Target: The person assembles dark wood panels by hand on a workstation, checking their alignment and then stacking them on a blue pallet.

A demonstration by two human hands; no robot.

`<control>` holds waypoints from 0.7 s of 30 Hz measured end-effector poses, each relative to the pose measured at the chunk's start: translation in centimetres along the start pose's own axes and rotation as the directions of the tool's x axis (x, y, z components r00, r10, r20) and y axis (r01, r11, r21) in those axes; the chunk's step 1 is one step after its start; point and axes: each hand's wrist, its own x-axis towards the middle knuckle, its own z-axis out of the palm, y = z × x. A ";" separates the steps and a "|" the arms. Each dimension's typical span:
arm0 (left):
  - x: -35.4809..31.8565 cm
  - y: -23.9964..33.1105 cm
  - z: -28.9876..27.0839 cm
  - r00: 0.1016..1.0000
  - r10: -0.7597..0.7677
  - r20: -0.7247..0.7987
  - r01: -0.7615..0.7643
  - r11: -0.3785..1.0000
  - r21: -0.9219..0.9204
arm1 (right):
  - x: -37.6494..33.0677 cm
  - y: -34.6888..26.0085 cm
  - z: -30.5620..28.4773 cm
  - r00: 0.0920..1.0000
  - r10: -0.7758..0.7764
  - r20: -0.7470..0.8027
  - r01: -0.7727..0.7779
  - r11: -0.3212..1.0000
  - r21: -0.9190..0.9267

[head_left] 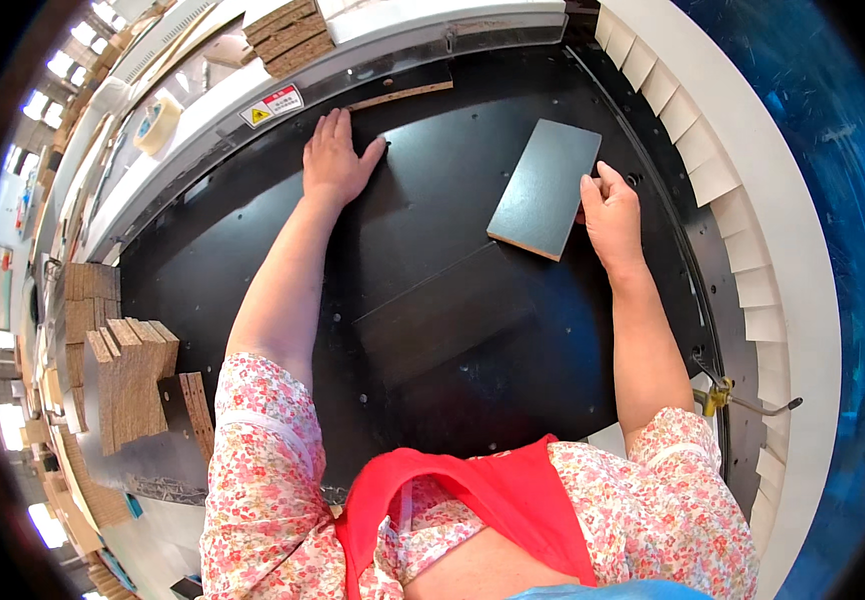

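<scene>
My right hand (pixel 613 215) grips a small rectangular panel (pixel 548 190) by its right edge, thumb on top and the other fingers partly hidden. The panel has a smooth dark grey face and a bare chipboard edge, and is held over the black work table (pixel 423 210). My left hand (pixel 338 160) lies with fingers stretched and thumb apart near the table's far edge. Its fingertips are by the left end of a dark board (pixel 403 90) with a chipboard edge. A darker rectangle (pixel 443 310) shows on the table; whether it is a board or a reflection, I cannot tell.
Chipboard pieces (pixel 133 380) are stacked at the left. More pieces (pixel 288 35) sit beyond the far rail, with a tape roll (pixel 158 125). White overlapping flaps (pixel 728 215) line the curved right side. A yellow fitting with a metal rod (pixel 718 395) stands near my right forearm.
</scene>
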 end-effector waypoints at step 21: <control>1.4 2.4 0.2 0.991 0.113 -0.067 -0.107 0.991 0.080 | 0.8 2.0 -0.3 0.824 -0.507 0.253 0.547 0.597 -0.586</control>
